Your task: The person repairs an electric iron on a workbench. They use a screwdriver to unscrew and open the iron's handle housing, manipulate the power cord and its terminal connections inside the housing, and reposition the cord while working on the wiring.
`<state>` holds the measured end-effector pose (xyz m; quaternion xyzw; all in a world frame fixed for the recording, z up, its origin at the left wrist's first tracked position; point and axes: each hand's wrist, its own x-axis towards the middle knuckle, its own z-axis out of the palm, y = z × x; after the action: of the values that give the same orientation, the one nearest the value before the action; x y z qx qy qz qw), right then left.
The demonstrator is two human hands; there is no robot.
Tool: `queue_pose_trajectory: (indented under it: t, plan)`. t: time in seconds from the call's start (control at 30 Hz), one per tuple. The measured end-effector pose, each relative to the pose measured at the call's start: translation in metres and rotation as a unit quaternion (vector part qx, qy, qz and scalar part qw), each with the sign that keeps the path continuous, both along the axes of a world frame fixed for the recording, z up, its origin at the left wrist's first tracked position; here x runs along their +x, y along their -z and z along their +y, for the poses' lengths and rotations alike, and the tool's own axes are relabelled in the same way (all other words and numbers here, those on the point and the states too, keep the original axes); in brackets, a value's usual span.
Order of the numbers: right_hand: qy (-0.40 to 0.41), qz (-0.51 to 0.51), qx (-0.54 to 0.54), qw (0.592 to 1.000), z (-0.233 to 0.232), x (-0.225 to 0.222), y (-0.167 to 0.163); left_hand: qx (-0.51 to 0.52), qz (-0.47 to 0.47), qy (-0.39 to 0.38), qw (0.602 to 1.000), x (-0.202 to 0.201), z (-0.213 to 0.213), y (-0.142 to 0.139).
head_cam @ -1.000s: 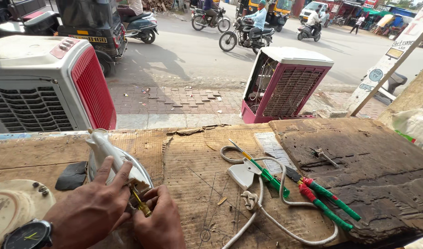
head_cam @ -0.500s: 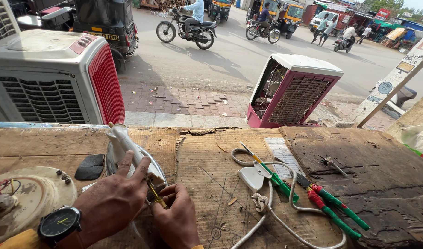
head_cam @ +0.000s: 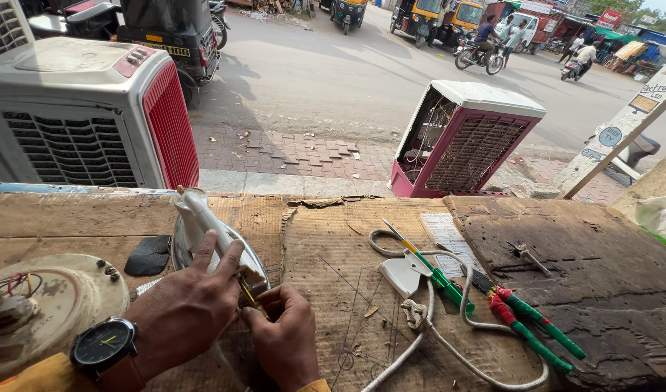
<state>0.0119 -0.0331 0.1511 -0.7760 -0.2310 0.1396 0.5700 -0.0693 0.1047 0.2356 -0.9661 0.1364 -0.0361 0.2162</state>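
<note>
Chrome curved iron (head_cam: pixel 202 232), hands (head_cam: pixel 184 312) gripping, frayed cardboard bench (head_cam: pixel 333 247)

Iron (head_cam: pixel 202 232): rear end hidden under both hands. Left hand (head_cam: pixel 184 312) covers its handle base; right hand (head_cam: pixel 286 345) hides whatever the fingertips pinch. White cable (head_cam: pixel 449 341) runs off the bottom edge. Round appliance base (head_cam: pixel 57 297) cut by the left edge.
</note>
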Motion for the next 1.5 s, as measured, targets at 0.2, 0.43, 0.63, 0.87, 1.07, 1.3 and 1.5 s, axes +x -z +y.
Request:
queue_pose_trajectory:
  t: [0.2, 0.43, 0.63, 0.87, 1.07, 1.3, 1.5]
  plan:
    - [-0.005, 0.02, -0.015, 1.0, 0.004, -0.006, 0.001, -0.003, -0.064, 0.017, 0.998, -0.002, 0.004, 0.009]
    - [-0.007, -0.016, 0.047, 0.999, 0.002, -0.013, 0.017, 0.007, -0.138, 0.02, 0.99, -0.019, 0.006, 0.027]
    - [0.04, -0.051, -0.014, 0.998, -0.004, -0.014, 0.019, -0.115, -0.156, -0.037, 0.98, -0.021, 0.004, 0.028]
    - [0.016, -0.028, 0.033, 0.999, -0.004, -0.015, 0.02, -0.264, -0.144, -0.078, 0.951, -0.013, 0.047, 0.018]
    - [0.01, -0.061, 0.046, 0.997, -0.001, -0.018, 0.013, -0.223, -0.245, 0.013, 0.944, 0.026, 0.069, 0.042]
    - [0.046, -0.141, -0.031, 0.988, -0.016, -0.034, -0.03, -0.352, -0.303, 0.02, 0.885, 0.029, 0.056, 0.039]
    - [0.037, -0.341, -0.068, 0.937, -0.057, -0.061, -0.092, -0.464, -0.275, 0.079, 0.839, 0.015, 0.048, 0.023]
